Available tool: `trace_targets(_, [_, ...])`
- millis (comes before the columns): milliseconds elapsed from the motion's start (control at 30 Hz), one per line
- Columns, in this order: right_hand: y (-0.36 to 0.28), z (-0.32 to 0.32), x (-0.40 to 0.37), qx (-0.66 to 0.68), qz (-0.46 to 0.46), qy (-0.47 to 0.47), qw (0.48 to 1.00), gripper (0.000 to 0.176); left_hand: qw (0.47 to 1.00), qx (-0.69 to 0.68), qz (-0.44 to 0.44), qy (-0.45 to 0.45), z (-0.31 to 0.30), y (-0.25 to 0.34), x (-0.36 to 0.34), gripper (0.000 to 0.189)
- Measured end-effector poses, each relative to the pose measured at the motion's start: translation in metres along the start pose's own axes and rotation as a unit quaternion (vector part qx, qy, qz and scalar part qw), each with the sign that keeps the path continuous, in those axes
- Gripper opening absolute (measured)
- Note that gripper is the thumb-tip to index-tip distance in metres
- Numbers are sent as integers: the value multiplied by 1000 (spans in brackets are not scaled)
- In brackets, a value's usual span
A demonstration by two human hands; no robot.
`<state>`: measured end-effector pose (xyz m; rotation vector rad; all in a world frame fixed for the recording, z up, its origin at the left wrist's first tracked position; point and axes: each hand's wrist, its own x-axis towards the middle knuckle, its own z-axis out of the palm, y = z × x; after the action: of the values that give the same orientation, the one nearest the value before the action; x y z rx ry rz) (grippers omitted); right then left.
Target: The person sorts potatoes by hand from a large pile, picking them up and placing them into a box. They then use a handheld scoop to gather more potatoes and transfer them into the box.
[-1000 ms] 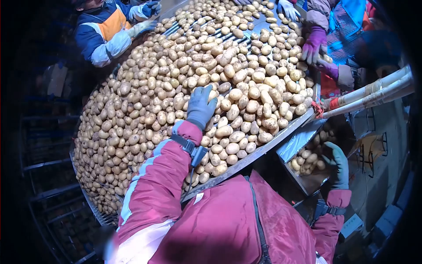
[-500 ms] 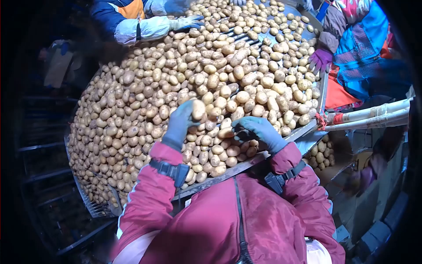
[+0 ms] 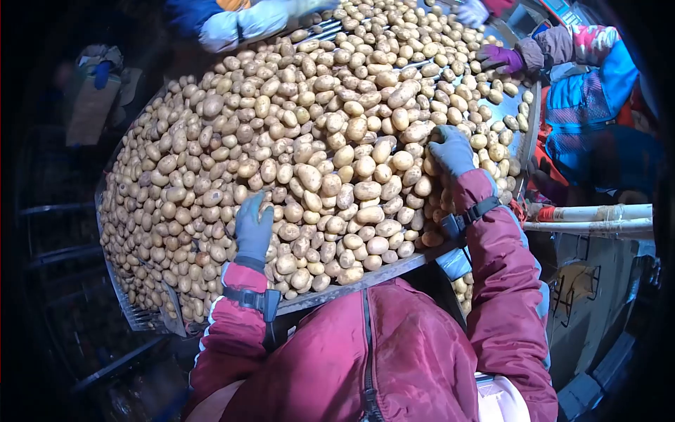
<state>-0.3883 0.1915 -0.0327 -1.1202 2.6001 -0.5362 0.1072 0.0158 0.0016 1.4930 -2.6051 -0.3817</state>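
Quantities: wearer's left hand (image 3: 254, 226), 1; right hand (image 3: 454, 151), 1; wrist straps (image 3: 245, 298), 2; zipper (image 3: 367, 352), 1; white poles (image 3: 598, 213), 2; table (image 3: 390, 271), 1; potatoes (image 3: 367, 190), over 100, exact count not possible.

- Upper left of my view: a co-worker's pale sleeve (image 3: 264, 17), dark band round it.
- Far upper left, in shadow: I make out a brown board (image 3: 91, 109), something blue (image 3: 102, 74) at its top.
- Upper right: co-worker in a bright blue vest (image 3: 576, 102), mesh-panelled.
- Right: two white pipes (image 3: 605, 212) side by side, red band (image 3: 546, 214) near the inner end.
- Under them, I see a tan piece (image 3: 576, 283) beside dark wire.
- Lower left: metal rail (image 3: 119, 363), dim, slanting.
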Motion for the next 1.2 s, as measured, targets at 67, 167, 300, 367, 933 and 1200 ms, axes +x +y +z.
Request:
trace_targets(67, [-11, -20, -2, 100, 69, -88, 989, 42, 999, -19, 27, 19, 8, -6, -4, 45])
trace_targets(167, [-54, -47, -41, 107, -47, -6, 993, 42, 986, -159, 17, -52, 3, 35, -1, 48])
trace_targets(300, [-84, -27, -52, 114, -66, -135, 982, 41, 991, -129, 23, -18, 16, 43, 4, 51])
trace_targets(367, [-97, -28, -62, 20, -107, -120, 987, 36, 992, -124, 13, -22, 15, 47, 4, 52])
trace_targets(933, [-103, -11, -126, 559, 245, -261, 748, 37, 978, -90, 175, 68, 14, 114, 65, 60])
trace_targets(1200, [-74, 39, -129, 597, 280, -254, 708, 35, 978, 12, 3, 208, -83, -68, 209, 55])
